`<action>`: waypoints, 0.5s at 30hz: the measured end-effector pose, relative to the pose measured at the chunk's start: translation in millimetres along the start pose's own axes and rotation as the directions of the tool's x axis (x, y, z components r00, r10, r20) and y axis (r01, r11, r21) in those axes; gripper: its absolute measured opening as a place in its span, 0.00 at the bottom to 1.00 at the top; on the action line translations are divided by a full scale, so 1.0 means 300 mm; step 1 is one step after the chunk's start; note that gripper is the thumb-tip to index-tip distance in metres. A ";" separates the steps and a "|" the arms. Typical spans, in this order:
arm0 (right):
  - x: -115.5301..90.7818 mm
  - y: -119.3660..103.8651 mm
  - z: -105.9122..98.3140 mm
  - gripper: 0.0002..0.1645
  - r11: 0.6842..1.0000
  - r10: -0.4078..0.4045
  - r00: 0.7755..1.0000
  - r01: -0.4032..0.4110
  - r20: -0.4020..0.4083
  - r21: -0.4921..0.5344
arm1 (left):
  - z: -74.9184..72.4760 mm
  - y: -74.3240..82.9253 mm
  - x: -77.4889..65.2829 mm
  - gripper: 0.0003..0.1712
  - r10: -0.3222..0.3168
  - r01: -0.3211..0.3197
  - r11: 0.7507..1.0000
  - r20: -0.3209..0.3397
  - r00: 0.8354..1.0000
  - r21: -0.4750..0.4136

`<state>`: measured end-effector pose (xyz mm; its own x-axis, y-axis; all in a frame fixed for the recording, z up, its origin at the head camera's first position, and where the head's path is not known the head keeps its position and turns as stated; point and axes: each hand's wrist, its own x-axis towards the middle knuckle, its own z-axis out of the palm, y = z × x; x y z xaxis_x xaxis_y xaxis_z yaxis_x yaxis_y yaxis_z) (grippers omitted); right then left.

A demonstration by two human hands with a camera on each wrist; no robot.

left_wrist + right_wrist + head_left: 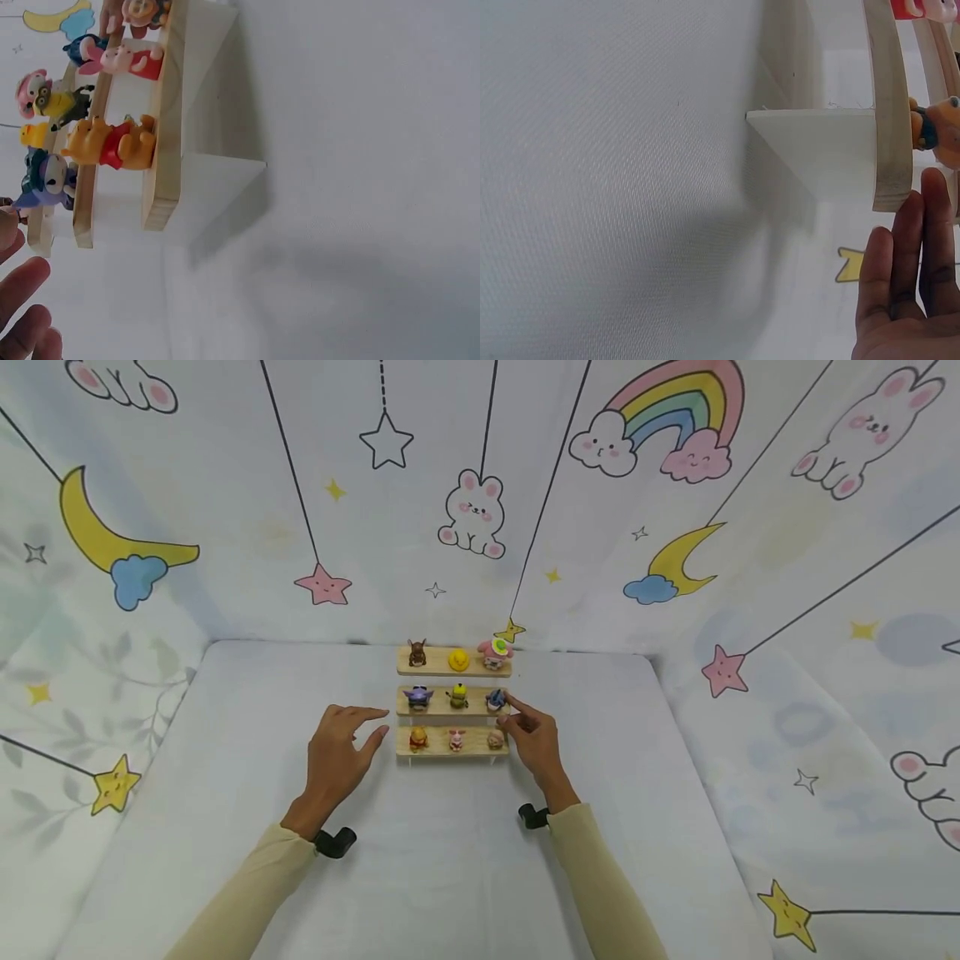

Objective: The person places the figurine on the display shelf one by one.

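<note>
A three-tier wooden display stand point(452, 757) holds small toy figurines on each step. My left hand point(337, 756) is held just left of the stand, thumb and fingers apart with nothing between them. My right hand point(536, 743) is at the stand's right end, its index fingertip touching or very near the blue figurine point(495, 699) on the middle step. In the right wrist view, extended fingers point(905, 247) lie by the end of the front step, close to an orange-brown figurine point(941, 131). On that step also sit a Winnie the Pooh figurine point(116, 142) and a Piglet figurine point(456, 740).
On the middle step stand a purple figurine point(417, 697) and a yellow-green Minion figurine point(457, 696). The back step bears a brown figurine point(417, 653), a yellow duck point(458, 660) and a pink figurine point(495, 653). White cloth point(450, 868) covers the table; a cartoon-printed backdrop point(405, 527) rises behind.
</note>
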<state>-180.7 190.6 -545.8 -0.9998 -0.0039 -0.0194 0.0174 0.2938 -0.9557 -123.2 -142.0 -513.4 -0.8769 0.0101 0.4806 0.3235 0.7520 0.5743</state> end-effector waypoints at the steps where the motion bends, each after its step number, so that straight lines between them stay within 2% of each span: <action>1: 0.001 0.000 -0.001 0.25 1.000 -0.003 1.000 0.003 0.001 -0.001 | -0.006 -0.003 0.002 0.17 -0.009 0.009 1.000 -0.005 1.000 0.006; 9: -0.005 -0.008 -0.018 0.26 0.999 -0.023 1.000 0.024 0.018 -0.023 | -0.050 -0.037 0.016 0.28 -0.017 0.018 0.998 -0.019 1.000 0.057; 15: -0.012 -0.014 -0.043 0.30 0.987 -0.067 0.994 0.052 -0.088 -0.154 | -0.079 -0.064 0.020 0.40 -0.056 0.049 0.989 0.045 0.997 0.138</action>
